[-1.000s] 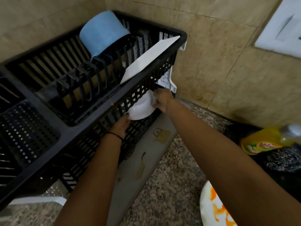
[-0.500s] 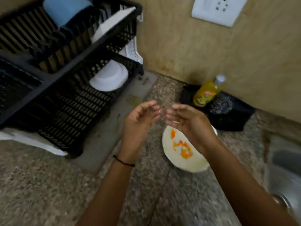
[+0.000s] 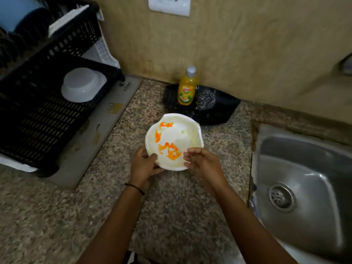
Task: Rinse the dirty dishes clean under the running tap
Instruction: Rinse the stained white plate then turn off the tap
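Left hand (image 3: 145, 164) grips the near-left rim of a white plate (image 3: 174, 142), thumb on top and fingers beneath, as if to lift it. Right hand (image 3: 202, 164) hovers at the near-right rim, fingers loosely curled; whether it touches is unclear. Smeared with orange sauce, the plate lies on the speckled tabletop (image 3: 57, 216), well apart from the steel sink (image 3: 308, 168) at right, where it needs rinsing; no tap shows. Behind it stand a yellow dish soap bottle (image 3: 187, 88) and a steel scourer (image 3: 205, 101). At left, a black drying rack (image 3: 38, 115) holds an upturned white bowl (image 3: 82, 85), probably draining.
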